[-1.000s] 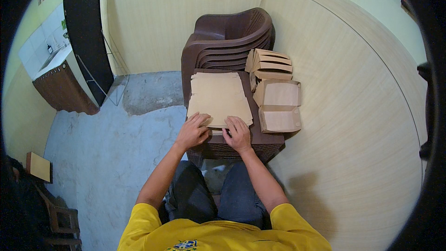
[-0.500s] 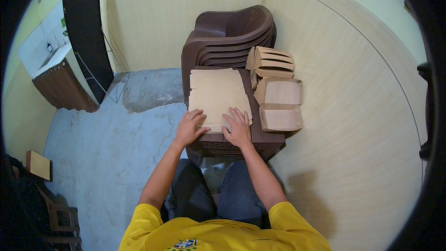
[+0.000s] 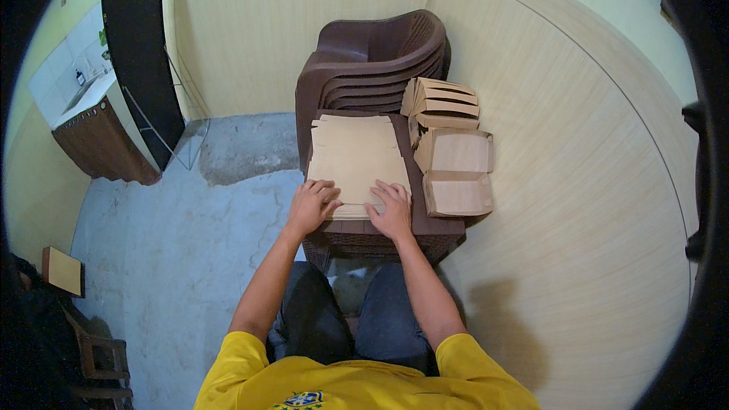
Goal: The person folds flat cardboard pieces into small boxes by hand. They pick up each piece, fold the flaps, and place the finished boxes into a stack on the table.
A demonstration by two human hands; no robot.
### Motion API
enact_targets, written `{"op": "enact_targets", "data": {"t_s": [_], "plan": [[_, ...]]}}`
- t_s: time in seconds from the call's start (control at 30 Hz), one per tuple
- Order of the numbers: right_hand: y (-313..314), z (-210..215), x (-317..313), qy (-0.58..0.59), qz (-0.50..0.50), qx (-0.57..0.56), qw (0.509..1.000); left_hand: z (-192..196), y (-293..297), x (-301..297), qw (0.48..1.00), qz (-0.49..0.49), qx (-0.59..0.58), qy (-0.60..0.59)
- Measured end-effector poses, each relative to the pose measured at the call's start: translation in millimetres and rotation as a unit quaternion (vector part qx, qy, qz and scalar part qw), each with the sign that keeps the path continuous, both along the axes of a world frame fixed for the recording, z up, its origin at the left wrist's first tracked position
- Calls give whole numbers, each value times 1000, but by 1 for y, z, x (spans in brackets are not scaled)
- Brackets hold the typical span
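Note:
A stack of flat, notched tan cardboard blanks (image 3: 357, 156) lies on the brown woven-look table (image 3: 427, 225) in front of me. My left hand (image 3: 312, 205) rests over the stack's near left corner, fingers apart on the top blank and thumb by its near edge. At the near right corner, my right hand (image 3: 391, 207) lies in the same way, fingers spread over the top. Several blank edges show between the two thumbs. What is under my palms is hidden.
Right of the stack stands an unfolded cardboard box (image 3: 460, 173) with its lid raised. Behind it are several nested boxes (image 3: 448, 102). Stacked brown plastic chairs (image 3: 364, 61) rise at the far side. A light panelled wall (image 3: 577, 205) runs along the right.
The top blank has shifted slightly, and its far edge is a little nearer and more even. Both hands remain on the near corners, with their fingers slightly more bent.

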State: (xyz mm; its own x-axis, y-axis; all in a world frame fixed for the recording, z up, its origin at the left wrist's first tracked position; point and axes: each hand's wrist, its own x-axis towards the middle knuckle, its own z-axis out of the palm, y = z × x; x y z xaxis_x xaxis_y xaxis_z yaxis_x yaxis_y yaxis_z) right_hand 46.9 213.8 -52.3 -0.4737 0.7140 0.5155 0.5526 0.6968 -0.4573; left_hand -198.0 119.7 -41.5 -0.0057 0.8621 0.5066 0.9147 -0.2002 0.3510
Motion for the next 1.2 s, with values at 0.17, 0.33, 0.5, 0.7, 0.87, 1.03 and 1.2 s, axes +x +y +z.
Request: {"op": "enact_targets", "data": {"t_s": [0.17,0.33,0.5,0.7,0.87,1.03,1.2], "plan": [[-2,2,4,7,10,-1,1000,-6,-2,2,999,-3,22,39],[-3,3,4,-1,61,10,998,-6,-6,7,998,-25,23,54],[-8,8,-3,-52,48,66,995,4,-6,13,997,-18,12,72],[-10,13,-7,-47,26,92,994,9,-4,13,997,-16,41,59],[-11,12,-3,-61,5,57,996,-1,-8,13,1000,6,-12,17],[17,26,-13,-57,28,21,998,0,-6,9,987,58,-16,-148],[57,41,-16,-146,-4,-41,988,9,3,7,993,84,21,-83]]}}
